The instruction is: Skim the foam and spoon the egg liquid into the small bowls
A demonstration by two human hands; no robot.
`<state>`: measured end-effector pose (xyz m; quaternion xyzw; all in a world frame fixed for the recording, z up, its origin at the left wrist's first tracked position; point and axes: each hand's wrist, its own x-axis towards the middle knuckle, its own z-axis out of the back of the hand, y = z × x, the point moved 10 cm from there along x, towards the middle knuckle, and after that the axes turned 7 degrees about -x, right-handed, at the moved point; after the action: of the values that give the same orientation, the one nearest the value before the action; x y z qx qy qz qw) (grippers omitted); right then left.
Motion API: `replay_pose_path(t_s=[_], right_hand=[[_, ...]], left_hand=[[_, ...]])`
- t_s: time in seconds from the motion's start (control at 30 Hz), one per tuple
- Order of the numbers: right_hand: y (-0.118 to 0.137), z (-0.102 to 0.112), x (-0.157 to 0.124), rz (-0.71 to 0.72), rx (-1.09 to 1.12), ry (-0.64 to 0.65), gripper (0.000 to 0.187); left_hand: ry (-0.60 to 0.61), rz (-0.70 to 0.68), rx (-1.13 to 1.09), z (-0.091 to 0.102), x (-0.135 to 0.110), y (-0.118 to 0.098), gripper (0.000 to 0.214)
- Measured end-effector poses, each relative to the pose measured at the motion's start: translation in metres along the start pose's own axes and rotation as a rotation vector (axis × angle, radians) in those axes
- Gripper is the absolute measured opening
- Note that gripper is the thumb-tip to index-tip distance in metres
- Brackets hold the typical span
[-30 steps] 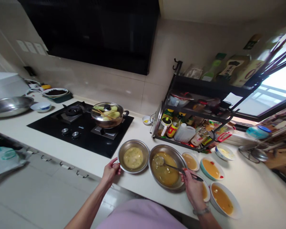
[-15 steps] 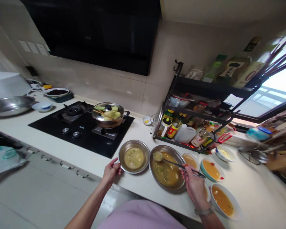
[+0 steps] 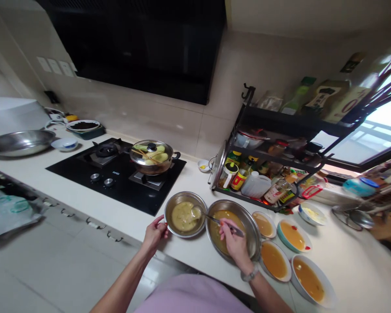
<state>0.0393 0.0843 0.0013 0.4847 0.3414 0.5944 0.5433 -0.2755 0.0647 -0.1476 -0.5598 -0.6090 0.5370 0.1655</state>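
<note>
— Clutching what with the right hand (image 3: 233, 241)?
— Clamping the ladle (image 3: 211, 218) above the large bowl (image 3: 230, 201), pointing its scoop leftward into the small bowl (image 3: 185, 193).
— And steadying that?
— Gripping its near-left rim with the left hand (image 3: 154, 232), lying closer.

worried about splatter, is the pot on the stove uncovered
No, a glass lid with a dark knob sits on the pot on the stove.

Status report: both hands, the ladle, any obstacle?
Left hand grips small steel bowl rim. Right hand holds ladle, scoop over that bowl. Large steel bowl beneath right hand.
</note>
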Motion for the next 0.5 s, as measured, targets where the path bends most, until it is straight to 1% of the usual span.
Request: replay_pose_path(t_s=[0.1,0.17,0.2,0.27,0.33,0.43,0.5], right_hand=[[0.033,-0.009,-0.015,0.312,-0.174,0.127,0.021],[0.05,-0.005,-0.025,0.47,-0.255,0.149,0.022],[0.056,0.0,-0.028,0.514,-0.284,0.138,0.023],[0.058,0.016,-0.03,0.526,-0.326,0.088,0.024],[0.051,0.033,-0.029,0.465,-0.363,0.023,0.023],[0.027,0.054,-0.029,0.348,-0.397,-0.054,0.022],[0.009,0.062,-0.031,0.32,-0.399,-0.077,0.023]], left_hand=[[0.009,-0.004,-0.003,0.0,0.001,0.001,0.062],[0.012,-0.006,-0.005,0.001,0.001,0.002,0.062],[0.012,-0.006,-0.005,0.001,0.002,0.002,0.063],[0.014,-0.007,-0.006,0.002,0.003,0.003,0.063],[0.017,-0.007,-0.003,0.002,0.003,0.003,0.063],[0.018,0.001,0.004,0.001,0.001,0.001,0.063],[0.011,0.009,0.005,0.001,0.0,0.0,0.062]])
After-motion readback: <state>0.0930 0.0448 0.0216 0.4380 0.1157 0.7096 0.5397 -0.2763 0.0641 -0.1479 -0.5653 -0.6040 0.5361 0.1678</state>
